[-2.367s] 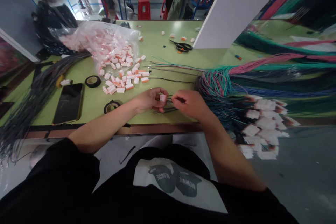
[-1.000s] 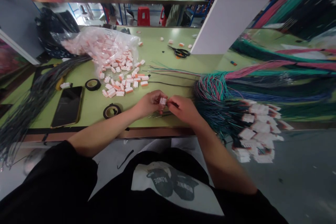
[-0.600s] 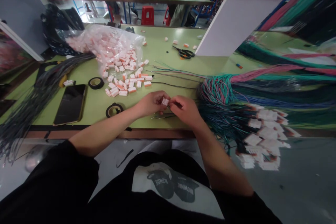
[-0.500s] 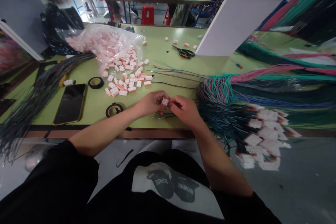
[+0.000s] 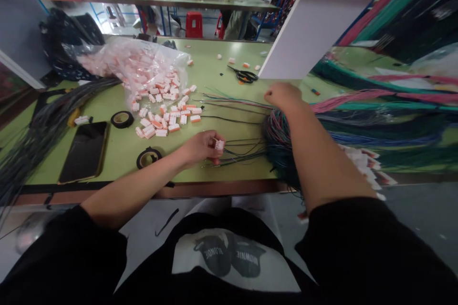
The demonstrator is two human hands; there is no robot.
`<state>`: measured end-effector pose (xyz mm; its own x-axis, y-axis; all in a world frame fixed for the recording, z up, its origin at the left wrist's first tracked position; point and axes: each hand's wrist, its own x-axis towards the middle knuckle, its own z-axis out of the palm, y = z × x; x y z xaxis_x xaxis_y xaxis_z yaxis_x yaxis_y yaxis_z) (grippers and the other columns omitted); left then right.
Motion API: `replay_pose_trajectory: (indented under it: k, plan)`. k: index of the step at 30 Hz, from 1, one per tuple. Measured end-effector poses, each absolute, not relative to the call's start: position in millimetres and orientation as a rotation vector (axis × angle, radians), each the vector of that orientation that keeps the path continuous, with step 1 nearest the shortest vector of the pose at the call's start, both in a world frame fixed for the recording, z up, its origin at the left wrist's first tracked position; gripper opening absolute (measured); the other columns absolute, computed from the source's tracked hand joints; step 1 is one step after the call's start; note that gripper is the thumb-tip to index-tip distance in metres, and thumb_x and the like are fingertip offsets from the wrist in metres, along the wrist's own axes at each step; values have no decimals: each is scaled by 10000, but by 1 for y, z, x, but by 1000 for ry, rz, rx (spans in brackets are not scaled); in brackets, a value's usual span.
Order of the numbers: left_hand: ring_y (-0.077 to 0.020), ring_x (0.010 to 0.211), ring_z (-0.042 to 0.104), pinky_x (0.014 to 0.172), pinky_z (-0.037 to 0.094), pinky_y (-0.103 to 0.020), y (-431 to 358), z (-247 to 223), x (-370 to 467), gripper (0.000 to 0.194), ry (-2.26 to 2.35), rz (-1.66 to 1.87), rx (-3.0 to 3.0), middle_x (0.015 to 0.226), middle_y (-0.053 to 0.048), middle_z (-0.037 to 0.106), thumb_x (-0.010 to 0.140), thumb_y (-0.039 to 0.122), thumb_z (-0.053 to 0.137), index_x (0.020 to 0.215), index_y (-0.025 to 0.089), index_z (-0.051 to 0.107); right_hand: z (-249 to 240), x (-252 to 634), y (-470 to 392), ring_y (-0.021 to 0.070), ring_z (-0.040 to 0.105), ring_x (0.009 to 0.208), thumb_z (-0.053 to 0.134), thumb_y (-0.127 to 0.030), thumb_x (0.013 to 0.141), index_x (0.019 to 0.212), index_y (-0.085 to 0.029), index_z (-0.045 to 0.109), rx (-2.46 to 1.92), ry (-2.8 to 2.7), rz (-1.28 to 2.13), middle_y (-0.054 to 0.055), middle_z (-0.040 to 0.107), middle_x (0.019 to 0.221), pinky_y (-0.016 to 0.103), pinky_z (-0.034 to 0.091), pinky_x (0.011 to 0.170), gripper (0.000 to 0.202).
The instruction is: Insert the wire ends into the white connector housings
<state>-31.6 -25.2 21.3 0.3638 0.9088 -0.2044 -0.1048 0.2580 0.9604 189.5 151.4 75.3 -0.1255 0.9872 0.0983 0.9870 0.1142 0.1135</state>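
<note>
My left hand (image 5: 205, 147) is closed in a pinch around a small white plastic connector (image 5: 219, 145), just above the near part of the table. A few dark wires run from beside this connector toward the bundle on the right. My right hand (image 5: 284, 96) is raised over the top of the wire bundle (image 5: 277, 128), its fingers curled together. Whatever those fingers hold, if anything, is hidden. Thin wire ends (image 5: 229, 102) stretch left from under that hand. A pile of white and orange connectors (image 5: 166, 119) lies beyond my left hand.
A clear bag (image 5: 143, 59) of connectors stands at the back left. Black scissors (image 5: 245, 75) lie near a grey post (image 5: 295, 24). Tape rolls (image 5: 122, 119) and a phone (image 5: 84, 152) are on the left, beside dark wires (image 5: 71, 105). Finished-looking white connector ends (image 5: 368, 167) hang at the table's right edge.
My right hand has left the connector and moved up and right to the wire bundle. My left hand still holds the connector, slightly lower and further left in view.
</note>
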Motion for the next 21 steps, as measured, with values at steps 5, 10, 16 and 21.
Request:
replay_pose_trajectory:
  k: [5, 10, 16, 21]
  plan:
    - [-65, 428, 537, 469, 447, -202, -26, 18, -32, 248, 918, 785, 1102, 541, 70, 536, 595, 61, 659, 776, 123, 500, 54, 198, 164, 258, 581, 1004, 508, -175, 762, 1010, -150, 680, 2012, 2096, 125, 149, 639, 1115, 337, 430, 778, 303]
    - [-58, 432, 518, 458, 443, -204, -25, 13, -32, 285, 879, 760, 1081, 544, 70, 529, 554, 127, 703, 761, 125, 507, 47, 205, 161, 266, 586, 1024, 475, -161, 776, 1012, -135, 680, 1995, 2108, 195, 167, 646, 1104, 344, 442, 782, 313]
    - [-57, 435, 530, 470, 443, -199, -23, 9, -33, 346, 890, 756, 1040, 549, 74, 547, 536, 157, 729, 794, 126, 501, 44, 204, 167, 266, 582, 1042, 455, -196, 791, 1028, -161, 677, 1989, 2132, 237, 143, 646, 1122, 362, 436, 824, 327]
    - [-58, 436, 545, 520, 477, -228, -20, 7, -35, 385, 893, 755, 976, 552, 85, 548, 560, 168, 740, 837, 138, 473, 36, 205, 171, 256, 589, 1006, 452, -206, 776, 1001, -187, 693, 1926, 2225, 215, 112, 662, 1098, 339, 437, 800, 330]
